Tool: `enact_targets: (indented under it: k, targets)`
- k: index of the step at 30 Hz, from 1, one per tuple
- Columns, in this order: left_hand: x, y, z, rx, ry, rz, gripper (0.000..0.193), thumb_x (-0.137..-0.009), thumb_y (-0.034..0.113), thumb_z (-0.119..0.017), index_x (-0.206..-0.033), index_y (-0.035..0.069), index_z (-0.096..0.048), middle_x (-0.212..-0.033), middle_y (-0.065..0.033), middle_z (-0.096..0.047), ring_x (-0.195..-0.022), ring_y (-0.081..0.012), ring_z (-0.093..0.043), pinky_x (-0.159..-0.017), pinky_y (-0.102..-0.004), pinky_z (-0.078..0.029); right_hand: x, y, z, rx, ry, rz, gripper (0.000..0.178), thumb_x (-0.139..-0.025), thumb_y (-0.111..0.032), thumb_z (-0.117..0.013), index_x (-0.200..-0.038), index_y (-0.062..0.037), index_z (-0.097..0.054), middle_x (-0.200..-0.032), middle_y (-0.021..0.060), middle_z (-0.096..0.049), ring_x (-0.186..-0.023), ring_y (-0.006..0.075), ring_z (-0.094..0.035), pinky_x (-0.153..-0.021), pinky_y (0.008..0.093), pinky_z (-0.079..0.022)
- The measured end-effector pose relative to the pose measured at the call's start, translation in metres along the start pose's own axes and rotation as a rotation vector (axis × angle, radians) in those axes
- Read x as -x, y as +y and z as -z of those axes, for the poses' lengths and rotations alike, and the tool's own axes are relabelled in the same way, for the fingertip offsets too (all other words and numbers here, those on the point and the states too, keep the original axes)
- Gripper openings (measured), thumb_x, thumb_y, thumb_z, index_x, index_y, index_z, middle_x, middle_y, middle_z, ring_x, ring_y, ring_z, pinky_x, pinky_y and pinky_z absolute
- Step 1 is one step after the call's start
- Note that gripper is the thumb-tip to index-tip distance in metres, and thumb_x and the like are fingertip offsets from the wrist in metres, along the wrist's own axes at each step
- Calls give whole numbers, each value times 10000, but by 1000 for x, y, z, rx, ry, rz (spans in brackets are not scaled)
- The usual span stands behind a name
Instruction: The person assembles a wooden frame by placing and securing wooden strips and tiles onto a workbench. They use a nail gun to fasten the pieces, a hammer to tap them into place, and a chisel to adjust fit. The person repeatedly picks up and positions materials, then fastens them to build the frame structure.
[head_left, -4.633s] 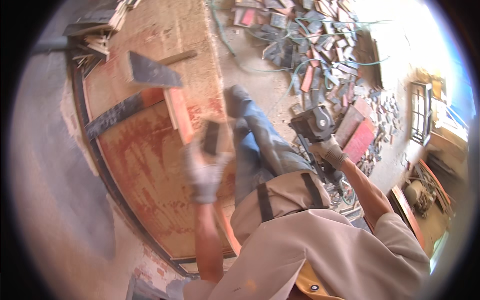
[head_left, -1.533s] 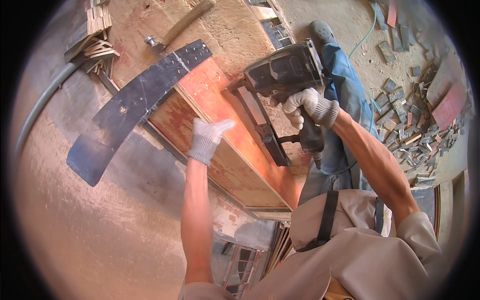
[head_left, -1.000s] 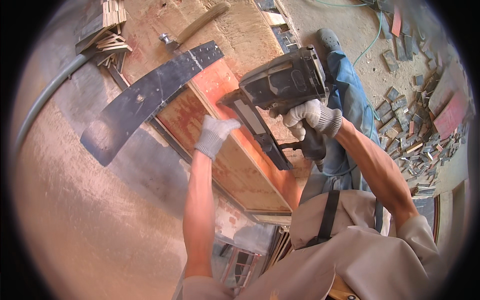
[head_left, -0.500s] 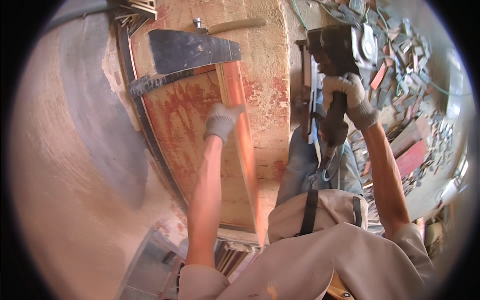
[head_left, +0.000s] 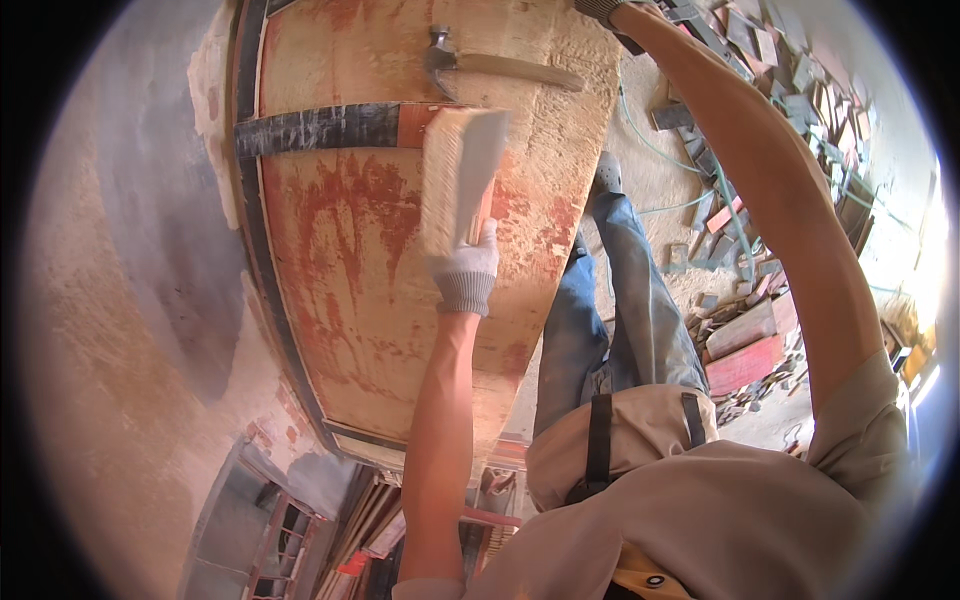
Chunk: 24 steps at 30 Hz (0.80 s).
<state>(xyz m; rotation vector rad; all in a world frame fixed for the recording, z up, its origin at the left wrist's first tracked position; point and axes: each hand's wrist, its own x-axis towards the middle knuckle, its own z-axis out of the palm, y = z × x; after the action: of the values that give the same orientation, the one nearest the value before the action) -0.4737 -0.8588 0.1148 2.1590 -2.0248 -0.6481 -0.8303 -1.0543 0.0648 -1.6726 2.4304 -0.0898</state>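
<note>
In front of me, my left hand [head_left: 474, 262], in a knitted glove, is closed round the lower end of a wooden board [head_left: 462, 180]. The board is tilted up over the worktable [head_left: 350, 330] and smeared by motion; one side looks pale wood, another greyish. My right arm stretches far forward. Of my gloved right hand [head_left: 598, 8] only the cuff end shows at the top edge, so its fingers are hidden. A claw hammer [head_left: 515, 68] with a wooden handle lies on the table beyond the board.
A dark strip [head_left: 320, 130] crosses the table, and another dark edging [head_left: 262, 260] runs along its left side by the wall. Wood offcuts [head_left: 810, 110] and a thin green hose [head_left: 738, 215] litter the floor at right. Long timber pieces [head_left: 365, 530] stand below left.
My left hand has lifted the board off the table. My right hand, which gripped a dark power tool, has moved forward to the top edge. The dark panel no longer lies near the hammer.
</note>
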Motion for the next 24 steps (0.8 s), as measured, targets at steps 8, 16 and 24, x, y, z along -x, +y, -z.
enact_targets:
  k: [8, 16, 24]
  targets:
    - [-1, 13, 17, 100, -170, 112, 366, -869, 273, -801, -1177, 95, -719, -1007, -190, -760, -935, -401, -737, -809, -489, -590, 24, -58, -27, 129, 254, 398, 704, -945, -512, -719, -1428, -22, -571, -1334, 241, -645, -1209, 406, -635, -979, 520, -536]
    - [-8, 17, 31, 200, -264, 209, 317, -863, 256, -780, -1157, 145, -737, -969, -221, -754, -918, -407, -741, -807, -488, -596, 41, -91, -85, 128, -390, 266, 693, -972, -557, -693, -1453, -86, -529, -1244, 175, -665, -1118, 337, -678, -881, 473, -575]
    - [-7, 2, 12, 440, -158, 101, 270, -809, 180, -741, -982, -26, -758, -787, -219, -748, -743, -300, -767, -676, -429, -584, 253, -12, 48, -1073, -401, -429, 504, -1078, -472, -581, -1029, 17, -690, -682, 21, -571, -552, 109, -574, -487, 294, -461]
